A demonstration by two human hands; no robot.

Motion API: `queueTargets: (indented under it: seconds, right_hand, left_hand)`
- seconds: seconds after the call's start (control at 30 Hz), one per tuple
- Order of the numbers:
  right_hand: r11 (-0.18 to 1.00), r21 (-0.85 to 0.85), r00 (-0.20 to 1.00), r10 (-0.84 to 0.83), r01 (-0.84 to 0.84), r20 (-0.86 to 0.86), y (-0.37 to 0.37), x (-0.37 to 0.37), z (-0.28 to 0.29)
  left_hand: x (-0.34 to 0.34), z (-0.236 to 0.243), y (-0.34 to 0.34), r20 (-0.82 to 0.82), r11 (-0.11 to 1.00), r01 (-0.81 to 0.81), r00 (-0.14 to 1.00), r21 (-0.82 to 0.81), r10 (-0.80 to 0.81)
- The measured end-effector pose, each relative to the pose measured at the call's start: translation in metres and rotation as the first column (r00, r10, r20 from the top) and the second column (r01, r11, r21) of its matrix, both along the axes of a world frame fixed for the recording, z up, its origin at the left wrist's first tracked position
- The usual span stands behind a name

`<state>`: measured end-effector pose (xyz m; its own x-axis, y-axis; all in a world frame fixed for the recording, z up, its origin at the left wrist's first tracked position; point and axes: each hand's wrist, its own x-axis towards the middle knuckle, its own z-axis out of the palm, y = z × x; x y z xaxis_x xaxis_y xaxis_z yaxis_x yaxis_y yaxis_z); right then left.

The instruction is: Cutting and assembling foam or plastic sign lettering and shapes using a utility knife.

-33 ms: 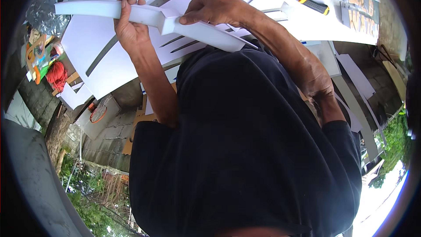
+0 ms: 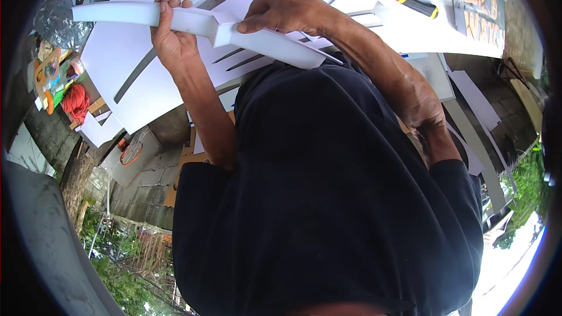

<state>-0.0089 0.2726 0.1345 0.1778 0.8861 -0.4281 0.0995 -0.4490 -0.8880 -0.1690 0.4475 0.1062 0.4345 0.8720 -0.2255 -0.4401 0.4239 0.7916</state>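
A long white strip point(image 2: 117, 13), bent into a step near its middle, is held above a large white board point(image 2: 117, 64) with narrow slots cut in it. My left hand point(image 2: 172, 38) is wrapped around the strip just left of the step. My right hand point(image 2: 281, 9) pinches the strip's other half point(image 2: 281, 44) with its fingertips, right of the step. That half slants down toward my dark shirt. A long grey ruler point(image 2: 136, 76) lies slantwise on the board under my hands.
A yellow and black utility knife point(image 2: 413, 4) lies on the board at the upper right, beside a panel with orange letters point(image 2: 477, 0). An orange coil of cord point(image 2: 75, 102) and colourful clutter sit at the left. White offcuts point(image 2: 468, 90) lie at the right.
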Motion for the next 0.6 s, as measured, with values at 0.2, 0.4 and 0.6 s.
queueTargets:
  seconds: [0.2, 0.4, 0.6]
  right_hand:
    - [0.996, -0.070, 0.981, -0.069, 0.057, -0.182, 0.001, -0.002, -0.015]
    - [0.988, -0.134, 0.915, -0.120, 0.073, -0.385, 0.000, 0.003, -0.022]
    - [0.988, -0.134, 0.863, -0.137, 0.081, -0.487, 0.002, 0.002, -0.030]
  left_hand:
    - [0.001, 0.000, -0.001, -0.165, 1.000, -0.015, 0.986, 0.006, 0.015]
    - [0.005, 0.002, -0.001, -0.232, 0.995, -0.076, 0.971, -0.061, 0.060]
    - [0.002, 0.000, 0.002, -0.305, 0.992, -0.102, 0.949, -0.074, 0.075]
